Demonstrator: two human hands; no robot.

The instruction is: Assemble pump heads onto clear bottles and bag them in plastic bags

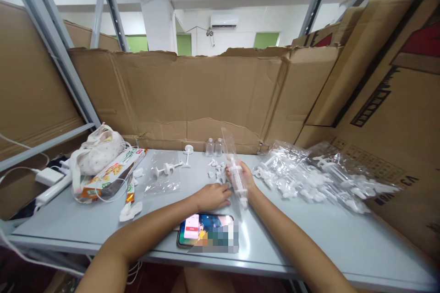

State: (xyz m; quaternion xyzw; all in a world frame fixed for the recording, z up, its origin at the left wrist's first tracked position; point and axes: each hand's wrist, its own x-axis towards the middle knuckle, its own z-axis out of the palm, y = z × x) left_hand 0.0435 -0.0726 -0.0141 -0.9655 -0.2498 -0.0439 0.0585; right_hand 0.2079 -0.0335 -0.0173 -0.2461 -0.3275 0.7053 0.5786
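A: Head view: which step in hand?

B: Judging by the pose, handling one bagged piece: a long white plastic syringe-like part (238, 178) in a tall clear plastic bag (229, 144), clasped near-upright in the right hand (248, 177).

A: And the left hand (213, 196)?

B: Palm down above the pale grey table (337, 238), with loosely bent fingers, near the small white plastic pieces (216, 171). Impossible to tell about anything under the fingertips.

A: Next move calling for what?

B: Probably a steady right grip and a light left pinch.

A: Counts?

B: Two small clear bottles (209, 147), just beyond both hands. One bright-screened phone (209, 229), bodyward of the left hand. One flat clear bag (163, 187), well left of that hand. Right of the right hand, a heap of bagged white parts (292, 176), too tangled for counting; small pieces likewise.
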